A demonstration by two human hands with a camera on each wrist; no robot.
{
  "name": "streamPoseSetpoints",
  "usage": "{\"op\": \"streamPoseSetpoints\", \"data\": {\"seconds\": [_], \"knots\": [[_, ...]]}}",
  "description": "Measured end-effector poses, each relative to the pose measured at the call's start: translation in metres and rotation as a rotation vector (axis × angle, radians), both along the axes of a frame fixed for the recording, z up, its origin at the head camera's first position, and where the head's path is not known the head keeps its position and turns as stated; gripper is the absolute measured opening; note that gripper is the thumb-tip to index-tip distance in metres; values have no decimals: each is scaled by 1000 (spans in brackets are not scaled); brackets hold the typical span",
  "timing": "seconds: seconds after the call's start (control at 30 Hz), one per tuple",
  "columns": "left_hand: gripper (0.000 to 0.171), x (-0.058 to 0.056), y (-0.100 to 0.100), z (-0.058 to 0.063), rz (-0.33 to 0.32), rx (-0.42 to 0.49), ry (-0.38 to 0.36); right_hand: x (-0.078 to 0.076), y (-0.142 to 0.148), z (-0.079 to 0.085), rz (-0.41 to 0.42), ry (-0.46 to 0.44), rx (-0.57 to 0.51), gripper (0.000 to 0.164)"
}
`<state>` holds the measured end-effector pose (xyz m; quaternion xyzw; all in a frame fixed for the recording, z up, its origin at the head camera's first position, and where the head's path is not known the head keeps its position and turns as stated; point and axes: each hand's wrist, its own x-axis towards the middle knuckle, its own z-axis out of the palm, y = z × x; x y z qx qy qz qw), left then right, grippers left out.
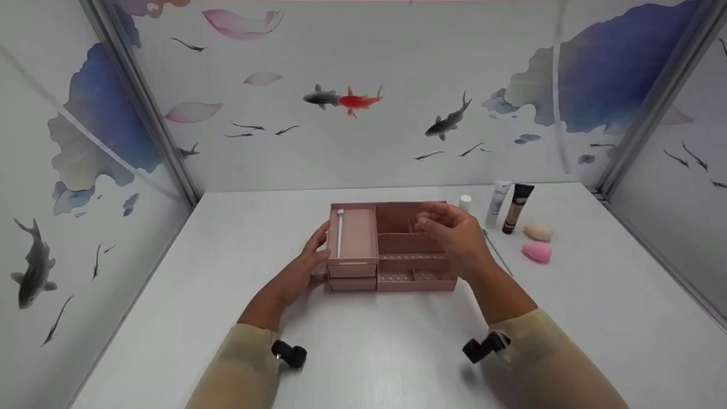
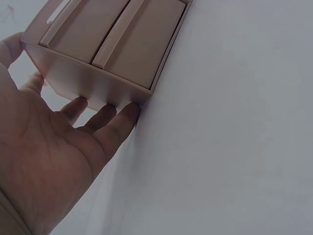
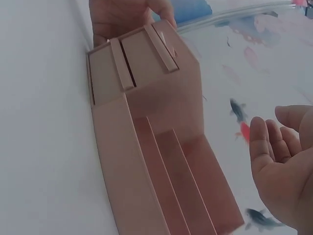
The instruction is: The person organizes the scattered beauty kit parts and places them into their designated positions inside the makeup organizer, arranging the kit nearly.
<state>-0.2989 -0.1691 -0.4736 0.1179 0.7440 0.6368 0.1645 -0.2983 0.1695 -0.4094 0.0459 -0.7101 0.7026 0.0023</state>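
A pink desktop organizer (image 1: 416, 284) stands on the white table. It has two stacked drawers (image 1: 353, 284) on the left and stepped compartments on the right. In its top left tray (image 1: 363, 233) lies a thin white stick (image 1: 340, 234) with a knobbed end. My left hand (image 1: 301, 270) rests its fingertips against the organizer's left side; the left wrist view shows these fingers (image 2: 120, 128) spread along that wall. Over the right compartments hovers my right hand (image 1: 460, 238), its fingers loosely bent and nothing between them. Part of the compartments is hidden behind it.
Right of the organizer stand a white tube (image 1: 497, 204) and a black-capped tube (image 1: 518, 209). A beige makeup sponge (image 1: 538, 232) and a pink makeup sponge (image 1: 537, 251) lie nearby. A white cap (image 1: 465, 201) and a thin rod (image 1: 500, 255) show beside the right hand. Patterned walls enclose the table.
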Motion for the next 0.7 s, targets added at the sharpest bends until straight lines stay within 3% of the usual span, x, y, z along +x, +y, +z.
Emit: {"op": "streamPoseSetpoints", "data": {"seconds": [0.17, 0.43, 0.7], "knots": [[64, 0, 0, -1, 2, 5, -3, 1, 32, -5, -15, -31, -2, 62], [62, -2, 0, -3, 3, 3, 0, 0, 72, -13, -90, -42, 6, 54], [60, -1, -1, -3, 9, -9, -3, -6, 105, -27, -175, -61, 104, 56]]}}
